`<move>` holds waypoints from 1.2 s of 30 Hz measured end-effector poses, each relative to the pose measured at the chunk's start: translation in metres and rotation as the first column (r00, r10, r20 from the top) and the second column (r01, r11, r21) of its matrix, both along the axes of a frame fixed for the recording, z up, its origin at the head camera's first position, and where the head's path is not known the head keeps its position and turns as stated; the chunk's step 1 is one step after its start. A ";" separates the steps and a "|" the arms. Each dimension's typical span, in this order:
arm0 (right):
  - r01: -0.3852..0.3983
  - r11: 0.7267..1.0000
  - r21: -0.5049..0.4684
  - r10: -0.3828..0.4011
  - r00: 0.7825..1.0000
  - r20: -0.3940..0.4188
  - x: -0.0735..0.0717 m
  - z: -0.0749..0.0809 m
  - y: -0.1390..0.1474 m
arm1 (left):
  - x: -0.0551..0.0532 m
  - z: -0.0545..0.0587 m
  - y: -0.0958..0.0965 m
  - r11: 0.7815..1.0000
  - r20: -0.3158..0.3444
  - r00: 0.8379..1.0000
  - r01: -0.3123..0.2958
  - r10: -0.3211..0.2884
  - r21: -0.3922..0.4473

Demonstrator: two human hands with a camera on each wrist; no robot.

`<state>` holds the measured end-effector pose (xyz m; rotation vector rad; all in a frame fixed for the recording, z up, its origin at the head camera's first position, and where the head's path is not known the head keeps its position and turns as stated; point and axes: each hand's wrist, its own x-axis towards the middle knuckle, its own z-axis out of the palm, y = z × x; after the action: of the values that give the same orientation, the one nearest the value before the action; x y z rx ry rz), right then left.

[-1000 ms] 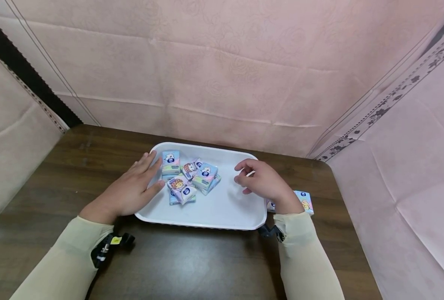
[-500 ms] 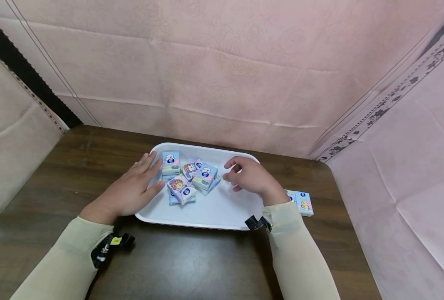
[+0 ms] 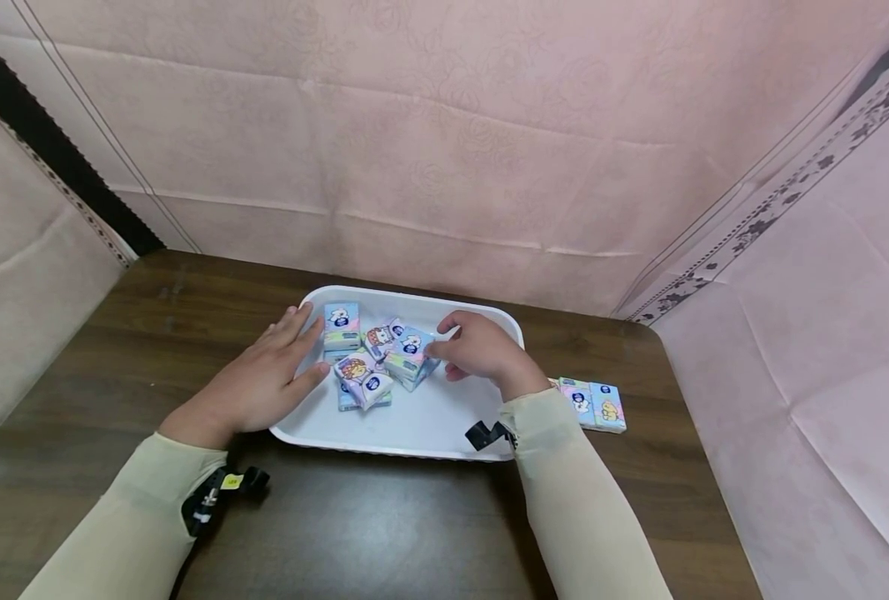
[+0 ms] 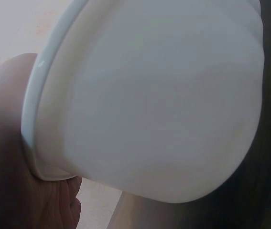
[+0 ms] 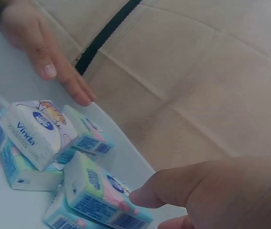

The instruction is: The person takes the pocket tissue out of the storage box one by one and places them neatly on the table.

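A white tray [image 3: 437,429] holds several small tissue packs in a loose pile. My left hand [image 3: 257,387] lies with straight fingers over the tray's left rim; the left wrist view shows the tray's outer wall [image 4: 164,109] beside that palm. Inside the tray, my right hand [image 3: 481,348] reaches a blue and pink tissue pack [image 3: 414,342], one fingertip [image 5: 140,195] right at its edge. Its fingers and thumb stay apart. Another pack lies under this one. Left of it are a lilac tissue pack [image 3: 364,379] marked Vinda [image 5: 35,133] and a blue tissue pack [image 3: 342,321].
On the brown wooden table [image 3: 339,533], right of the tray, a row of tissue packs [image 3: 592,406] lies partly behind the right forearm. Pink cloth walls [image 3: 444,167] enclose the back and both sides.
My right hand has moved left across the tray to the blue and pink tissue pack, uncovering more of the row on the table. My left hand has stayed on the rim.
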<state>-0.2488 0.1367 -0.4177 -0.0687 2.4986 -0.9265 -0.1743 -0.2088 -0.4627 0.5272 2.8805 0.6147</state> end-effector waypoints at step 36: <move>0.028 0.941 -0.338 0.019 0.991 0.135 -0.002 -0.025 -0.006 | -0.001 -0.001 0.001 1.000 0.004 1.000 -0.011 0.011 0.006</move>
<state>-0.2507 0.1306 -0.4425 -0.1073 2.1918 -1.3103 -0.1749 -0.2079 -0.4635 0.5115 2.8807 0.6251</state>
